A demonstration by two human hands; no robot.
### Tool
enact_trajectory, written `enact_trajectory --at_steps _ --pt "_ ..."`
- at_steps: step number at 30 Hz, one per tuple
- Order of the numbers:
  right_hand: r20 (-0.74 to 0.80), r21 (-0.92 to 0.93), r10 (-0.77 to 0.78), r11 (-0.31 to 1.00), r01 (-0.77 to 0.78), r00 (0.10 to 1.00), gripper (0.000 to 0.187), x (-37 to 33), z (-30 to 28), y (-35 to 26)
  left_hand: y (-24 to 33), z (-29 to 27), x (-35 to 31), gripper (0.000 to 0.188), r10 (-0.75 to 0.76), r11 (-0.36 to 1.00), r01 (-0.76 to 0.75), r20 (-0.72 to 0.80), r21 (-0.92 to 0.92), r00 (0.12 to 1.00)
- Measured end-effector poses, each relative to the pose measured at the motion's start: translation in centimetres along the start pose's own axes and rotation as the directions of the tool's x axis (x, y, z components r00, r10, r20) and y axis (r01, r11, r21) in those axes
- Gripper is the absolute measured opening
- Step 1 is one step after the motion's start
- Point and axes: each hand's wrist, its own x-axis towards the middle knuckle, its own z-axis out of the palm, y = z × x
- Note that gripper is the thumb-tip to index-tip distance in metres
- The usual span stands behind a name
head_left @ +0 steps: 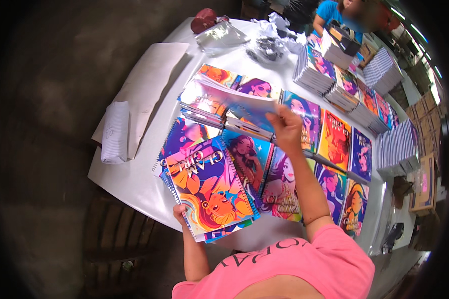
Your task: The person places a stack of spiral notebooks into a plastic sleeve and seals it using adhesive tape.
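Note:
My left hand (180, 213) is closed on the lower left edge of a small stack of spiral notebooks (212, 187). The top cover is orange and purple with an illustrated face, and part of the stack rests against other notebooks. Farther up, my right hand (287, 124) pinches the corner of a thin notebook (242, 95), blurred and glossy, tilted above the far left piles. Spiral notebooks lie in rows before me, among them one with a pink-haired figure (283, 184), a red-orange one (336, 139) and a dark blue one (360, 154).
The white table (129, 184) carries a brown paper sheet (144, 84), a white wrapped roll (115, 132), crumpled plastic (269, 47) and a dark red item (203, 21). Tall notebook stacks (314, 70) stand far right, near a person in blue (327, 12). Cardboard boxes (424, 187) are at the right.

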Motion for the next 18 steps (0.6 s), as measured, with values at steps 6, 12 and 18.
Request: enact_trajectory --at_steps 6,12,18 --pt "0.708 0.143 -0.248 0.967 0.209 0.662 0.036 0.5 -1.5 0.3 -5.0 4.2 0.2 0.067 -0.158 0.986 0.149 -0.122 -0.080 0.980" --pt "0.334 -0.746 0.125 0.641 0.181 0.934 0.041 -3.5 -8.0 6.9 -6.5 3.1 -1.0 0.067 -0.167 0.986 0.166 -0.044 -0.014 0.985" --pt "0.143 -0.559 0.010 0.826 0.073 0.990 0.032 -6.2 -9.9 4.3 -7.3 3.0 -1.1 0.067 -0.202 0.979 0.202 0.001 0.014 0.979"
